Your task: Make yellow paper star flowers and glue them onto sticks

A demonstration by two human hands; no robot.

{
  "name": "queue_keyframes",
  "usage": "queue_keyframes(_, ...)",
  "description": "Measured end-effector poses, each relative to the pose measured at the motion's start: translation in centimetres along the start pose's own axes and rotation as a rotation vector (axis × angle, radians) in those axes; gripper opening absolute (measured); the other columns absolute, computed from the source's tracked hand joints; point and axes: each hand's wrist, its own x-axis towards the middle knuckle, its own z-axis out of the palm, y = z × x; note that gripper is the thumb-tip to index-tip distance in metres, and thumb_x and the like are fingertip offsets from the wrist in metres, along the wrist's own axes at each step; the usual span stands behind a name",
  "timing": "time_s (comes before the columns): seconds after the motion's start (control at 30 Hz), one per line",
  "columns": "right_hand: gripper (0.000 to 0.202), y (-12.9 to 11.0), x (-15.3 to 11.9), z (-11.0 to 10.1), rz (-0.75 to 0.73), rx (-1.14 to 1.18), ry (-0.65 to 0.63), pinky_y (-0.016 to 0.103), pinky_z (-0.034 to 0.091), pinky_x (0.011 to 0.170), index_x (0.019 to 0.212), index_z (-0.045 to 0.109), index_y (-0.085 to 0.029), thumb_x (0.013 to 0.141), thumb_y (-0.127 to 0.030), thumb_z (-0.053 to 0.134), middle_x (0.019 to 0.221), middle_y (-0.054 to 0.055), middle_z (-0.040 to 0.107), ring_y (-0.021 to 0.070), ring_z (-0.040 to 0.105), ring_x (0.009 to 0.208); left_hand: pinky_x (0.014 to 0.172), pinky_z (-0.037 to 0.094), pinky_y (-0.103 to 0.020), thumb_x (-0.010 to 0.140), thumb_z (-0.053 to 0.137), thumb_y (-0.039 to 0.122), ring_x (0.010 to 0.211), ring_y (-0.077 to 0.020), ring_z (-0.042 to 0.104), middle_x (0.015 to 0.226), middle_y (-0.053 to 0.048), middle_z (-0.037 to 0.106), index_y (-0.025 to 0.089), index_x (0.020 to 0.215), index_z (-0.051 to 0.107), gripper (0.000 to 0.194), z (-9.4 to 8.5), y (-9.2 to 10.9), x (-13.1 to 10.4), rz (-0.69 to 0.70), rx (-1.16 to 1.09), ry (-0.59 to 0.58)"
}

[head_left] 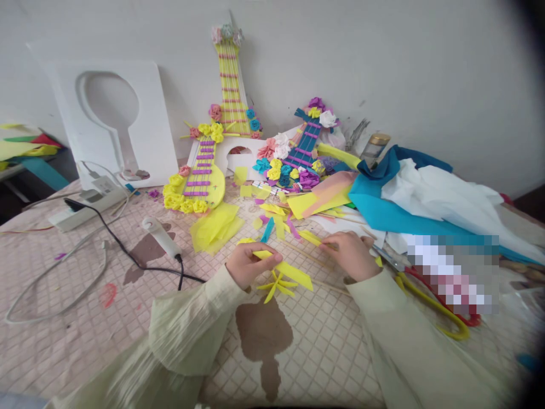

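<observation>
Left hand (254, 263): its grip pinches a yellow strip (293, 272).
Right hand (349, 254): its grip pinches a yellow piece (310, 237), near the sticks.
Strip: above the worktop (332, 352), partly over the yellow star (277, 286).
Glue gun (162, 238): on the worktop, left of the yellow sheets (217, 226).

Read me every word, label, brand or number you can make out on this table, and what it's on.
No text is readable.
Power strip: too small to tell.
Jar: too blurred to tell.
Pixelated patch: obscured, unreadable.
Yellow strip in the left hand: no writing visible.
</observation>
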Motion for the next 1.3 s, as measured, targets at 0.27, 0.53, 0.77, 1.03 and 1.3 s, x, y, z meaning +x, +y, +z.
queue_keyframes(0.27,0.017,-0.3,0.0,-0.1,0.125,0.006,-0.042,0.028,0.023,0.057,0.08,0.066,-0.026,0.065,-0.025,0.059,0.072,0.0,0.068,0.0216,0.058,0.078,0.038,0.033,-0.014,0.051,0.072,0.029,0.04,-0.0063,0.047,0.053,0.0,0.063,0.017,0.076,0.069,0.028,-3.7,-0.3,0.0,-0.048,0.315,-0.463)
queue_keyframes(0.53,0.019,-0.6,0.0,-1.1,0.111,0.178,-0.015,0.029,0.038,0.062,0.081,0.066,-0.023,0.063,-0.025,0.06,0.07,0.0,0.067,0.0169,0.06,0.067,0.047,0.039,-0.017,0.054,0.07,0.035,0.063,-0.0122,0.056,0.081,-0.006,0.066,0.018,0.083,0.067,0.034,-3.6,0.1,0.7,0.129,0.455,-0.164)
queue_keyframes(0.77,0.022,-5.0,-1.8,-2.5,-0.081,0.691,-0.07,0.031,0.048,0.073,0.085,0.063,-0.02,0.067,-0.032,0.061,0.085,0.004,0.066,0.0174,0.06,0.078,0.056,0.046,-0.023,0.061,0.067,0.033,0.063,-0.0128,0.057,0.078,-0.007,0.064,0.012,0.087,0.062,0.033,-0.7,0.8,-0.2,0.081,0.067,-0.071)
queue_keyframes(1.03,0.028,-6.8,-3.0,-1.2,-0.036,0.876,-0.241,0.029,0.05,0.07,0.093,0.061,-0.019,0.07,-0.034,0.06,0.091,0.004,0.065,0.0153,0.06,0.077,0.057,0.049,-0.024,0.057,0.07,0.032,0.055,-0.0116,0.058,0.062,-0.002,0.064,0.011,0.067,0.063,0.024,1.1,-0.1,-0.4,-0.063,-0.22,-0.077)
queue_keyframes(1.3,0.02,-6.7,-2.5,-2.2,-0.12,0.805,-0.42,0.026,0.05,0.067,0.078,0.066,-0.019,0.073,-0.035,0.055,0.078,0.001,0.069,0.0154,0.062,0.072,0.049,0.044,-0.02,0.055,0.072,0.031,0.048,-0.0081,0.053,0.057,0.0,0.06,0.011,0.071,0.063,0.027,1.0,-0.2,-0.1,-0.044,-0.228,-0.074)
